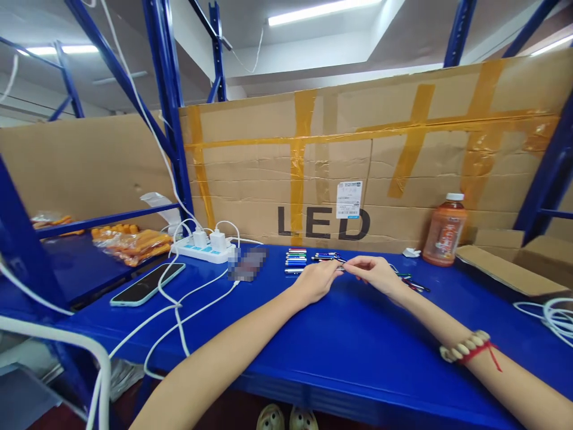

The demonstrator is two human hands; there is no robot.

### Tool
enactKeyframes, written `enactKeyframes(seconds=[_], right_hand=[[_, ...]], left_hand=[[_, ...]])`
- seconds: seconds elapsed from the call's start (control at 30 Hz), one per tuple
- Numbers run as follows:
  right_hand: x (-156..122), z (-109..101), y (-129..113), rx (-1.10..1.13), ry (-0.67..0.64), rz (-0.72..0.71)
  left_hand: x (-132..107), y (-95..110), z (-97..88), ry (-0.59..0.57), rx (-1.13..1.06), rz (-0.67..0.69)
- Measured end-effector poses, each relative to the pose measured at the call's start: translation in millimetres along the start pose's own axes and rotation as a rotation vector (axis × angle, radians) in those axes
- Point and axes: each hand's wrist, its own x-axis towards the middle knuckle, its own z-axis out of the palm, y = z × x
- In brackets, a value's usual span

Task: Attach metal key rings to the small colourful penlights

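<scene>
Both my hands meet at the back middle of the blue table [313,340]. My left hand [317,279] and my right hand [375,272] are closed in pinches on a small thin pen-like item [341,268] held between them. Just behind the hands lies a neat row of small coloured pens [296,260], and a second small group [326,256] lies beside it. More loose pens [414,285] lie to the right of my right hand. A bead bracelet with a red string is on my right wrist [468,346].
A taped cardboard wall marked LED [358,173] backs the table. A white power strip [203,246] with chargers and white cables, and a phone [147,283] lie at the left. An orange drink bottle [444,232] stands at the right, near a cardboard box [505,263].
</scene>
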Motion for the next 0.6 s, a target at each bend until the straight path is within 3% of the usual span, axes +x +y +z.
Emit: enactKeyframes(seconds=[0.6], right_hand=[[4.0, 2.1, 11.7, 0.015, -0.053, 0.021]], left_hand=[[-2.0, -1.1, -0.1, 0.015, 0.031, 0.021]])
